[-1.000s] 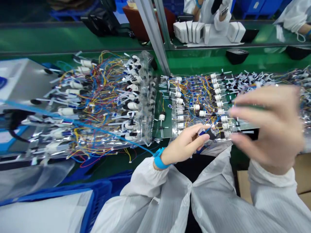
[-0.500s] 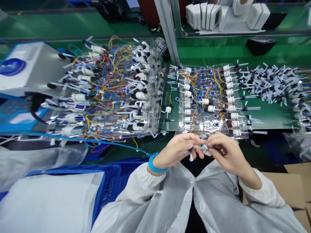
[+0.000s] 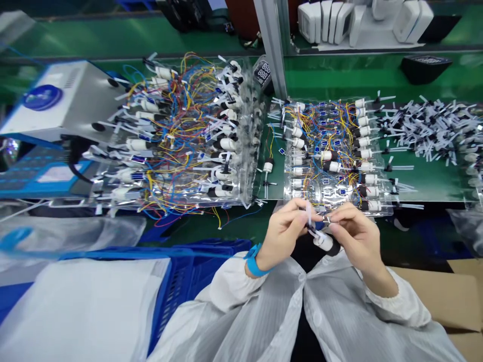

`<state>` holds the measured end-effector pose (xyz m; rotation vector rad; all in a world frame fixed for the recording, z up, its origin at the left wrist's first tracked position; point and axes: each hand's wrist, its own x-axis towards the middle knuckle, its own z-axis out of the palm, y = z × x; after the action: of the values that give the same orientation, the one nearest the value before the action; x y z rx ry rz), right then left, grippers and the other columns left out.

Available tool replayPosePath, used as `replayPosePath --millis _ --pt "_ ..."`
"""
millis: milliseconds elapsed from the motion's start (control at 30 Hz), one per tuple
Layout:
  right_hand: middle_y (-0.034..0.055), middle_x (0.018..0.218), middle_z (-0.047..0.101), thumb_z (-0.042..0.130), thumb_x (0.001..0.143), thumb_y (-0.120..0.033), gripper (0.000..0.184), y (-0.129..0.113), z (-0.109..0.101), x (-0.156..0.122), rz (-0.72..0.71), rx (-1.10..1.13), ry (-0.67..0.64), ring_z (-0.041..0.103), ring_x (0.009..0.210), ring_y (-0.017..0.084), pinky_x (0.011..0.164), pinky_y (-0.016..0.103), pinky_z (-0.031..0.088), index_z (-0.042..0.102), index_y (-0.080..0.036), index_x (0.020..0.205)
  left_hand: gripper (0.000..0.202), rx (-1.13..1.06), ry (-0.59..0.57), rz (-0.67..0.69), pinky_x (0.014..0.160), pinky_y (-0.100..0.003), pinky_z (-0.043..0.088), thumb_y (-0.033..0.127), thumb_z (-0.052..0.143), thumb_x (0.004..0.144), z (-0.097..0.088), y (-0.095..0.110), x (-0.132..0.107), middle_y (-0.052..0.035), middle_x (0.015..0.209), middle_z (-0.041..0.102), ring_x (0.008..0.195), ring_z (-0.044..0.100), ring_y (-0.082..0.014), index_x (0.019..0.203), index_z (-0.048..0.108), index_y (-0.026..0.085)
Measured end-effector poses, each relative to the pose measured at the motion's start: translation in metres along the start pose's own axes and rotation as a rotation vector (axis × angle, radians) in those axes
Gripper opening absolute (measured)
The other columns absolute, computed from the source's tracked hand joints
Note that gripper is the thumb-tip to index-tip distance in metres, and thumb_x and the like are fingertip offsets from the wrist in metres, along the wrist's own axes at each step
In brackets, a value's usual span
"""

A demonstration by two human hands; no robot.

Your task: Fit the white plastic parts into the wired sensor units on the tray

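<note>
One cylinder (image 3: 323, 241) | low between: left hand (image 3: 283, 231), pinching pale strip (image 3: 309, 213) | right hand (image 3: 358, 235), pinching small part (image 3: 326, 219)

1. Display (image 3: 263, 73): white segmented digits are shown on a black face, in stacked rows. "888" is read in the middle row; eights are also read in the row above, their exact count not being confirmed. The smaller bottom characters cannot be read with certainty.
2. Black unit (image 3: 426, 70): pale markings are borne on the top face; owing to the steep angle, they cannot be read.
</note>
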<state>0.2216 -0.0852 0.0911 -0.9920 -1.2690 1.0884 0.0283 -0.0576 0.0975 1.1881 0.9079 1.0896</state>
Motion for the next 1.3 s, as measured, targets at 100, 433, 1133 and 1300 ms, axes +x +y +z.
replayPosePath --millis 100,433,1133,1300 --pt "0.0023 0.1 0.074 0.073 0.097 -0.008 0.022 -0.011 -0.007 0.002 -0.019 0.012 -0.049 0.071 0.093 0.015 0.075 0.026 0.058 0.076 -0.028 0.107 0.034 0.122 0.031 0.3 0.08 -0.032 0.06 0.04 0.065 0.105 0.003 0.009 -0.002 -0.0091 0.091 0.07 0.09 0.07 -0.0189 0.084 0.081 0.017" --pt "0.0036 0.104 0.073 0.071 0.096 -0.003 0.032 -0.044 -0.009 0.015 -0.062 0.035 -0.219 0.074 0.092 0.018 0.079 0.035 0.065 0.077 -0.027 0.117 0.015 -0.204 -0.009 0.262 0.053 -0.022 0.051 0.022 0.066 0.104 0.006 0.012 -0.008 -0.0006 0.074 0.066 0.055 0.065 -0.0097 0.103 0.081 0.019" --pt "0.003 0.099 0.07 0.074 0.096 -0.007 0.021 -0.024 0.018 0.018 0.04 0.261 -0.148 0.076 0.072 0.013 0.065 0.028 0.069 0.081 -0.024 0.107 0.013 0.046 0.083 0.3 0.063 -0.025 0.054 0.033 0.083 0.094 0.001 0.006 -0.003 -0.0048 0.075 0.073 0.068 0.068 -0.0139 0.091 0.085 0.021" --pt "0.0027 0.099 0.07 0.074 0.096 -0.007 0.022 -0.021 0.019 0.018 0.042 0.281 -0.144 0.076 0.069 0.013 0.063 0.028 0.068 0.081 -0.025 0.107 0.013 -0.063 0.066 0.284 0.063 -0.026 0.054 0.034 0.082 0.095 0.001 -0.009 -0.006 -0.005 0.078 0.072 0.068 0.067 -0.014 0.094 0.084 0.021"
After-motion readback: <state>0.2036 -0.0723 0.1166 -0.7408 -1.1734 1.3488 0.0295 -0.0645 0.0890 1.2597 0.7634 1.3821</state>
